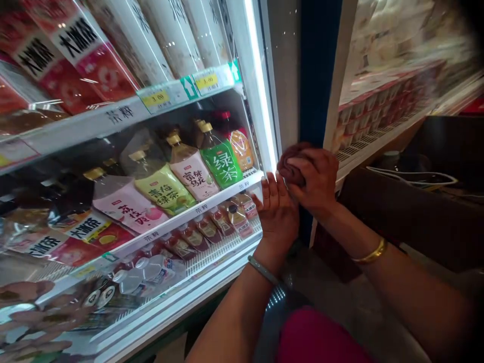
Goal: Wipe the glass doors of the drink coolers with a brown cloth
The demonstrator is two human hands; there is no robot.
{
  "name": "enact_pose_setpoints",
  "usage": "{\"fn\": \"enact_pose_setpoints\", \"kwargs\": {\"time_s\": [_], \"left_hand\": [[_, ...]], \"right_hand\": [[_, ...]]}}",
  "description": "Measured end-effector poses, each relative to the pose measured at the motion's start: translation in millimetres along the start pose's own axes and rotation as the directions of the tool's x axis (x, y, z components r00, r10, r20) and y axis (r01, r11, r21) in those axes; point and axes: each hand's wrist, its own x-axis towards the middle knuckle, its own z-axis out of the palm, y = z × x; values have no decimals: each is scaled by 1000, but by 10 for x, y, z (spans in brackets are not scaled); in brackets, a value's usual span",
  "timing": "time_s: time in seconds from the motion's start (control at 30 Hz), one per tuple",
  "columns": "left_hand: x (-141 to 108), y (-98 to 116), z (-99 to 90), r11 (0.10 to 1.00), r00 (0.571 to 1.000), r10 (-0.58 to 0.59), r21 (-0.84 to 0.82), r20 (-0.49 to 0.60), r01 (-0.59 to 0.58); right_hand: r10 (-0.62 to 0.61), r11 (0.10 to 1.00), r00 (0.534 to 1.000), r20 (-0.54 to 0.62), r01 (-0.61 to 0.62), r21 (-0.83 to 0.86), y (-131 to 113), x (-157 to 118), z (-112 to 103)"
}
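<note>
My right hand [315, 181] is closed around a bunched dark maroon cloth [290, 164], pressing it at the right edge of a drinks fridge's glass door [159, 166], beside the lit white door frame [260, 101]. My left hand [276, 209] lies flat with fingers spread against the glass just left of the cloth, near the lower right corner of the middle shelf. It wears a grey bracelet; the right wrist wears a gold bangle. Behind the glass stand tea bottles, one with a green label [222, 162].
The fridge shelves carry price tags [206, 80], red-labelled bottles at the left and small bottles lower down. A dark blue post [317, 70] separates this fridge from a second cooler [381, 106] with stacked cups at the right. A dark counter with white cable [419, 179] lies beyond.
</note>
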Motion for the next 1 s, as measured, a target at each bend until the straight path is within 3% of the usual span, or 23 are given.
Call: {"fn": "enact_pose_setpoints", "kwargs": {"time_s": [0.1,0.23,0.33,0.4,0.5,0.57,0.63,0.77,0.87,0.93,1.0], "left_hand": [[-295,-90,262,1000,999,18,2,-51,-18],[-904,-231,692,997,996,64,40,-58,-62],[-1195,-280,840,996,996,71,65,-47,-68],[-1209,-283,791,996,996,53,81,-65,-48],[-1008,-274,558,1000,995,10,31,-104,-7],[-846,-281,404,997,996,-75,7,-40,76],[-773,-312,325,987,988,-157,47,15,156],[-1009,-407,415,978,980,-192,98,57,186],[-1264,-433,554,981,982,-163,125,97,150],[-1328,-419,576,982,980,-154,127,123,139],[-1292,-401,512,979,977,-182,112,109,169]], "right_hand": [[24,999,1000,-15,-24,39,-40,-369,153],[39,991,999,14,-41,124,-46,-1276,379],[100,984,995,23,-102,149,-61,-1700,482],[104,979,995,2,-103,176,-101,-1708,493],[48,978,997,-54,-36,206,-190,-1412,454],[22,981,995,-97,-3,193,-239,-1214,444],[-22,978,993,-114,45,204,-260,-1187,471],[-121,966,993,1,118,230,-178,-1697,573],[-114,969,992,57,98,228,-54,-2007,605],[-92,968,996,19,85,235,-51,-1921,575],[-108,959,992,-68,122,255,-161,-1643,521]]}}
